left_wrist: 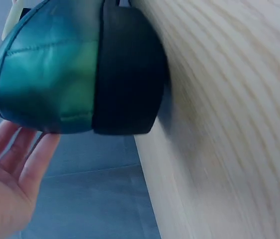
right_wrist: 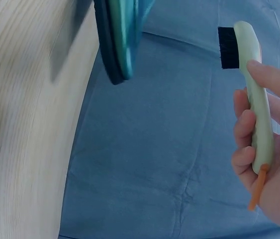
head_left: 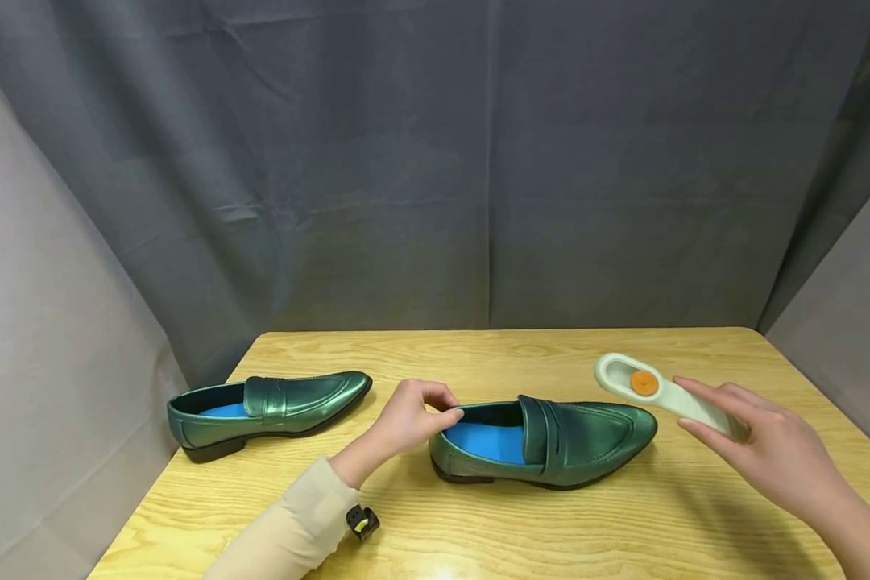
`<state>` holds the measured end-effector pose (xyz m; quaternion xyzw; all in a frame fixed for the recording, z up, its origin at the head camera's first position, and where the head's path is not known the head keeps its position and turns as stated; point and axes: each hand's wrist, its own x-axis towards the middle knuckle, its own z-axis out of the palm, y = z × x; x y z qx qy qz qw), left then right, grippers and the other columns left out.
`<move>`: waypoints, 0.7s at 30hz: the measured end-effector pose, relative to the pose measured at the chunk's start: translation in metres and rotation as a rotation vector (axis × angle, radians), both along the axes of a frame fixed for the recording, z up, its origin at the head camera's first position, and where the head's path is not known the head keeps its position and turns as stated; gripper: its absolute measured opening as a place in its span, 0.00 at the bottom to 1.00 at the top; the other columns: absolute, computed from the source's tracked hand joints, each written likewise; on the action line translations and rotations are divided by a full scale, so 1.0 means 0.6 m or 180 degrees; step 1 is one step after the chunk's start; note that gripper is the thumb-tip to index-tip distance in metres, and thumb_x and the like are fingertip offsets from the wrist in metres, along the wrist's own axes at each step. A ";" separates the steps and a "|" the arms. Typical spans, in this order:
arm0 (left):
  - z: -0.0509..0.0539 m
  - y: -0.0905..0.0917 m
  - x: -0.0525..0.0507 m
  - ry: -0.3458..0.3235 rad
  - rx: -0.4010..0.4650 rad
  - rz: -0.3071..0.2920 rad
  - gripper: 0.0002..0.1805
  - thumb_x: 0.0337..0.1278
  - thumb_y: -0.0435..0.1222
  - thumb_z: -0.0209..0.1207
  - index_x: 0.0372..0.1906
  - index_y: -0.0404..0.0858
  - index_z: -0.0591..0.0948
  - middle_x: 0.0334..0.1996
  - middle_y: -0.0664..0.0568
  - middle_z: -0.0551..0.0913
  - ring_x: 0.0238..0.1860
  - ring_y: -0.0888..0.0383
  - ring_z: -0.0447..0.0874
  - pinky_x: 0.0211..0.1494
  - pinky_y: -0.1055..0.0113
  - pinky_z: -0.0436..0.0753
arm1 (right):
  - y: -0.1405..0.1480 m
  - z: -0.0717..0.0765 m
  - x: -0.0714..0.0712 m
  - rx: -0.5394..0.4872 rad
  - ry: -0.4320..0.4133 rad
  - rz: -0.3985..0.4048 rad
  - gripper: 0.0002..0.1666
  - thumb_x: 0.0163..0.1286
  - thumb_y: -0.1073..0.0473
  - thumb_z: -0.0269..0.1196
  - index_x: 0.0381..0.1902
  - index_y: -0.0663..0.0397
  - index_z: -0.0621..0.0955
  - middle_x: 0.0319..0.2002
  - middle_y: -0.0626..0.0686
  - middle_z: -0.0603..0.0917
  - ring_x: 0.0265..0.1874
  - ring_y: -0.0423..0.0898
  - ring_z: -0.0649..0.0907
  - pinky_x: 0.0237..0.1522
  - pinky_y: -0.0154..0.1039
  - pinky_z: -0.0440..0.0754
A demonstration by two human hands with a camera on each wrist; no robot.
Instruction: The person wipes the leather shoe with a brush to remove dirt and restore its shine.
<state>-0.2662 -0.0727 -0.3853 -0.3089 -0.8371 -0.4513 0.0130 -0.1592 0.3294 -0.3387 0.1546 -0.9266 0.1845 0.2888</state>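
A green metallic loafer (head_left: 587,439) with a blue insole stands on the table, toe to the right. At its heel my left hand (head_left: 409,419) holds the back rim, thumb at the opening; in the left wrist view the fingers (left_wrist: 38,162) lie against the far side of the heel (left_wrist: 55,74). My right hand (head_left: 776,451) grips a pale green brush (head_left: 703,409) by its handle, raised above the table right of the toe. Black bristles (right_wrist: 228,48) show in the right wrist view, apart from the shoe. An orange round button (head_left: 644,383) sits on the brush head.
A matching green loafer (head_left: 297,407) stands at the left on the wooden table (head_left: 435,540), toe to the right. Grey curtains (head_left: 435,201) hang behind the table and at both sides.
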 end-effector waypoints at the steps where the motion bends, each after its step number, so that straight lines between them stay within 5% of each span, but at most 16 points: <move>1: 0.000 -0.001 0.000 -0.0060 -0.0011 0.0029 0.04 0.55 0.32 0.66 0.26 0.41 0.86 0.26 0.60 0.83 0.30 0.63 0.80 0.34 0.68 0.78 | -0.001 0.000 -0.001 0.0007 -0.0020 -0.0006 0.31 0.53 0.59 0.75 0.57 0.46 0.82 0.32 0.39 0.77 0.22 0.32 0.66 0.20 0.34 0.61; 6: -0.006 -0.006 -0.003 -0.0317 -0.0069 0.0111 0.05 0.52 0.30 0.66 0.24 0.39 0.85 0.24 0.59 0.82 0.26 0.63 0.78 0.30 0.69 0.77 | -0.003 -0.002 -0.003 0.0029 -0.0085 -0.0014 0.30 0.54 0.58 0.74 0.58 0.47 0.81 0.31 0.39 0.76 0.21 0.32 0.65 0.19 0.34 0.60; 13: -0.005 -0.005 -0.003 -0.0385 -0.0044 -0.0007 0.02 0.57 0.33 0.65 0.31 0.40 0.83 0.29 0.59 0.82 0.33 0.62 0.80 0.35 0.66 0.79 | -0.003 -0.001 -0.005 0.0046 -0.0082 -0.0001 0.31 0.53 0.59 0.75 0.57 0.46 0.81 0.32 0.39 0.76 0.22 0.32 0.66 0.20 0.34 0.61; 21: -0.006 -0.033 -0.001 -0.0330 -0.0262 -0.0727 0.11 0.66 0.43 0.60 0.47 0.43 0.83 0.47 0.57 0.81 0.50 0.61 0.78 0.52 0.52 0.78 | -0.004 -0.012 -0.003 0.0078 -0.0121 0.0057 0.32 0.51 0.59 0.76 0.57 0.46 0.82 0.33 0.41 0.78 0.22 0.32 0.66 0.20 0.34 0.61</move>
